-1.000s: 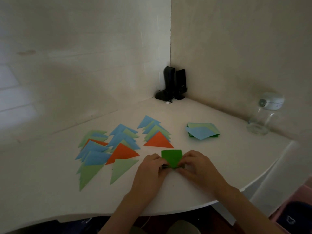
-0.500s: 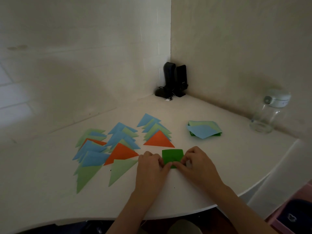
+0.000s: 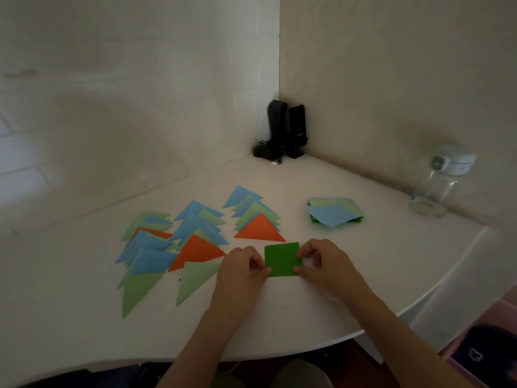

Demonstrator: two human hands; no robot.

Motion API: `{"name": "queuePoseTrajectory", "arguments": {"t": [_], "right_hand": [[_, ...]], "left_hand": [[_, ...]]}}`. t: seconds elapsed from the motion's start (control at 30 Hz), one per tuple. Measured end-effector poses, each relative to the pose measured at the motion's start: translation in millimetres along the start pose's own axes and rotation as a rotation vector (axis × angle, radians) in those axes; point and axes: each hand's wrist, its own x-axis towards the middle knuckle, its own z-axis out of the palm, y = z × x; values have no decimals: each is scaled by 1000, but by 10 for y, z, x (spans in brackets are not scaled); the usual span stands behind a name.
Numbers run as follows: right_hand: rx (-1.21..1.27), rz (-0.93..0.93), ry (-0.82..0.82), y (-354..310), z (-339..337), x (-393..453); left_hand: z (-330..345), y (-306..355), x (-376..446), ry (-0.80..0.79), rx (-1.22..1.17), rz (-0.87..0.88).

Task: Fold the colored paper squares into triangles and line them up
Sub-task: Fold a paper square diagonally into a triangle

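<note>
A dark green paper square (image 3: 282, 259) lies flat on the white table (image 3: 321, 317) near the front edge. My left hand (image 3: 243, 273) pinches its lower left corner. My right hand (image 3: 321, 261) pinches its right edge. Folded triangles in blue, light green and orange lie in overlapping rows to the left and behind: an orange triangle (image 3: 258, 228) just beyond the square, another orange triangle (image 3: 195, 250) and a light green triangle (image 3: 193, 281) to the left. A stack of unfolded squares (image 3: 334, 212), blue and light green on top, sits at the back right.
Two black speakers (image 3: 285, 130) stand in the wall corner with a cable at their foot. A clear glass jar (image 3: 436, 186) with a pale lid stands at the right by the wall. The table's curved front edge runs close below my wrists.
The green sheet was partly folded under my fingers a second ago; now it lies open and flat as a full square, with my hands spread to its two sides.
</note>
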Motion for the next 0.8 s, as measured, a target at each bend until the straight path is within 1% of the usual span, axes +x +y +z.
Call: {"name": "queuePoseTrajectory", "arguments": {"t": [0.1,0.17,0.23,0.3,0.33,0.43,0.5,0.57,0.6,0.67,0.73,0.8], "right_hand": [[-3,2,-30,-18,-37,-16],[24,22,-78,-40,-74,0],[89,64,-148,-78,-118,26],[108,66,-172,-94,-125,51],[81,62,-163,-90,-118,53],[-57,58,-138,-95,-81,9],[-129,54,-146,-104,-53,-23],[-132,67,-132,-129,-48,-75],[-133,60,-120,-130,-50,-100],[-131,41,-111,-105,-51,-125],[-142,18,-139,-156,-55,-139],[-170,-27,-179,-176,-48,-141]], "left_hand": [[-48,-2,-20,-58,-18,27],[-83,20,-16,-91,-9,43],[-116,70,21,-138,33,61],[-145,133,53,-203,82,70],[-142,149,57,-214,113,74],[-80,159,-11,-156,234,142],[-8,203,-85,-188,297,140],[58,273,-155,-217,335,117],[80,304,-178,-193,360,123],[119,326,-218,-88,364,161],[160,302,-230,16,364,215],[178,280,-218,74,388,270]]}}
